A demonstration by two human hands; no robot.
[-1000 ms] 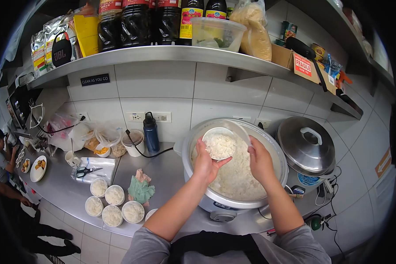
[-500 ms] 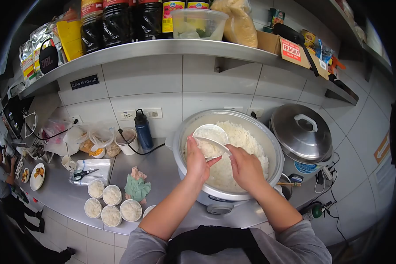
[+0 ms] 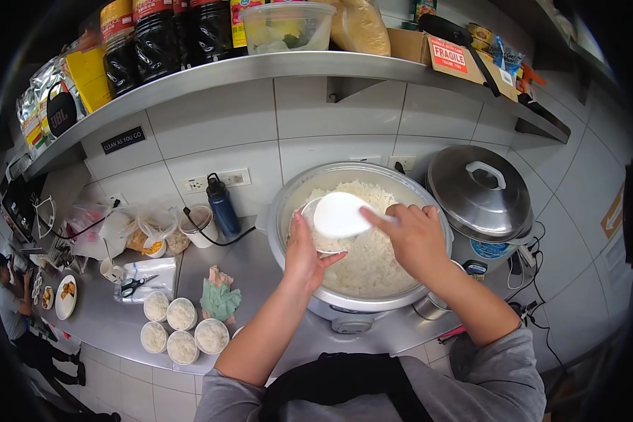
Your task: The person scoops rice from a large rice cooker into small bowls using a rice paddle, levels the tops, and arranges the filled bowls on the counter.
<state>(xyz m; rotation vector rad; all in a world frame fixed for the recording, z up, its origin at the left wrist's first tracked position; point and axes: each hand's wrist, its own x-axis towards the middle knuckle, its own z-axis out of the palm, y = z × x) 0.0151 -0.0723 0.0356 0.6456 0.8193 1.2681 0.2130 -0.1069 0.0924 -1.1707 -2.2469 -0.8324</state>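
A large rice cooker [image 3: 286,193] full of cooked white rice [image 3: 376,264] stands in front of me. Over its left side, my left hand [image 3: 302,253] is closed around a small white bowl [image 3: 328,245]. My right hand [image 3: 420,240] grips the handle of a white rice paddle [image 3: 339,215], index finger stretched along it. The paddle's blade lies flat over the bowl and hides most of its contents. To the left, several white bowls of rice [image 3: 182,314] are grouped near the counter's front edge.
A crumpled green cloth [image 3: 221,301], scissors [image 3: 135,284] on plastic bags and a blue bottle [image 3: 222,205] are left of the cooker. A lidded pot [image 3: 480,193] stands right. Overhead runs a loaded metal shelf [image 3: 211,76]. Another person [image 3: 14,309] stands far left.
The paddle has turned from edge-on to flat over the bowl. My right hand has shifted right and up, its grip changing on the handle. The view has moved slightly.
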